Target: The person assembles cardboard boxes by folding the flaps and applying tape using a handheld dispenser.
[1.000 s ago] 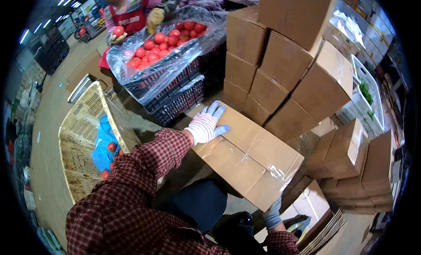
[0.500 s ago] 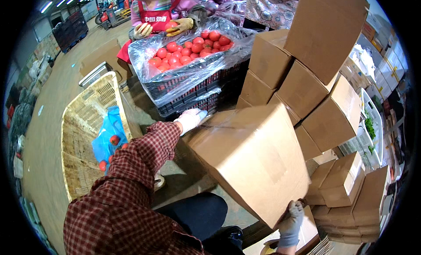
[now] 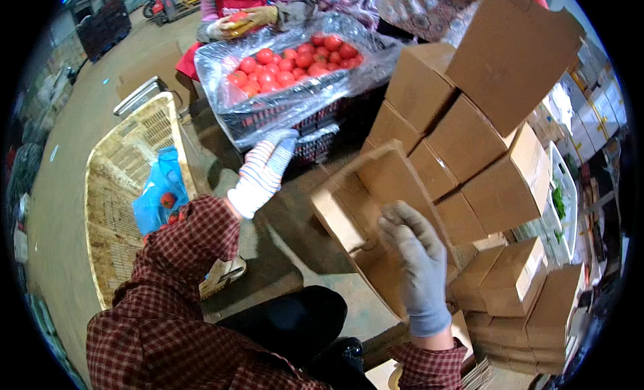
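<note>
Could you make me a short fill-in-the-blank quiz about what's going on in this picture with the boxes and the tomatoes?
1. The right hand, in a grey glove, rests against an open ____ box.
2. The crate beyond the left hand is lined with clear plastic and filled with red ____.
3. The blue bag lies inside a woven ____ on the person's left.
4. The closed boxes on the right are ____ on one another.

Missing words: cardboard; tomatoes; basket; stacked
</note>
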### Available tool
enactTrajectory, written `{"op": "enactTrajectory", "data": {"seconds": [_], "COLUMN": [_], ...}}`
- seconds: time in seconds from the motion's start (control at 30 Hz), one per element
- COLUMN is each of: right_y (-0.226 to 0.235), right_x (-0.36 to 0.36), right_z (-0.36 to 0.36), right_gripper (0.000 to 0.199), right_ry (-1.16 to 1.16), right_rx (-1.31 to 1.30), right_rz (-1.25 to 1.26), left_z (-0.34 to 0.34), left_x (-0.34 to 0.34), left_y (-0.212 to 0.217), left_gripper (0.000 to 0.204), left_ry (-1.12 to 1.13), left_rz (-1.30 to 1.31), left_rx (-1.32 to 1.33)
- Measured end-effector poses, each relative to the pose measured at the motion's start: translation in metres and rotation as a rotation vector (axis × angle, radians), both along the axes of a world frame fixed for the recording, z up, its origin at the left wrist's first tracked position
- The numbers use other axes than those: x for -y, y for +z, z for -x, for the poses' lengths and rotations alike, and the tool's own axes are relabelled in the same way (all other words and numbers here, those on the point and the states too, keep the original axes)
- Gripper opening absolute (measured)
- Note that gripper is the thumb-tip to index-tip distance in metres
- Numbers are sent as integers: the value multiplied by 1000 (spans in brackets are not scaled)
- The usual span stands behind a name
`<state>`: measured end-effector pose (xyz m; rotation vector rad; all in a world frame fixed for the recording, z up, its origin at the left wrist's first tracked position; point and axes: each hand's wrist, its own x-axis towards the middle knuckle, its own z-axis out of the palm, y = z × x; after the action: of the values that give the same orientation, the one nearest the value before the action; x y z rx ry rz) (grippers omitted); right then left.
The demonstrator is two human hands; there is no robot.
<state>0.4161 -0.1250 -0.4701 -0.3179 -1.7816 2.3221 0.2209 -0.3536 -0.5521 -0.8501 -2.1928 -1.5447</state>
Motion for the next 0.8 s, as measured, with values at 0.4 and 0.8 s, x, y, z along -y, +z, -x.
{"op": "enactTrajectory", "data": {"seconds": [0.4,0.8], "right_y": [-87,-218], "right_x": [-114,0], "right_z": [-337,-600], "right_gripper": [19,31], "right_ry": [-1125,-1695], "right_rx": [285,1429], "right_rz": [188,-493], "left_z": [-55,9], "left_x": [-113,-151], "left_y": [-27,-94], "left_gripper": [73,44], "left_ry": [-429,-308], "left_rz": [948,1192], "left_rx": [-677,-499]}}
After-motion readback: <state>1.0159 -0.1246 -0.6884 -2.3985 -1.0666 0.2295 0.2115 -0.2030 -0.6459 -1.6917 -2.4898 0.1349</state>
